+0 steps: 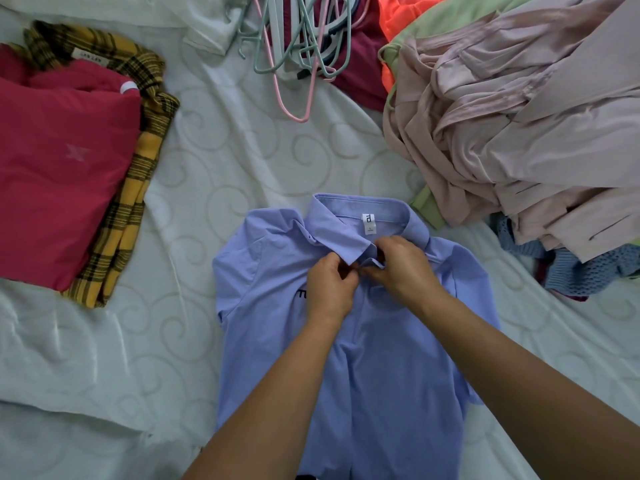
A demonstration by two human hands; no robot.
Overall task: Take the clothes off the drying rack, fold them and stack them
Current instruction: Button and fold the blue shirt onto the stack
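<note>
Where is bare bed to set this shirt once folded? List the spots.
Bare sheet lies between the hangers and the blue shirt, and left of the shirt, nearer you than the folded stack. The right side is crowded by the pink pile.

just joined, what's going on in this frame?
A person is working on a blue polo shirt laid face up on a white bed sheet. The left hand and right hand both pinch the front opening just below the collar, apparently doing up a button before folding. A folded red top sits on a yellow plaid shirt to the left. Unfolded clothes are heaped on the right, with hangers at the top.
</note>
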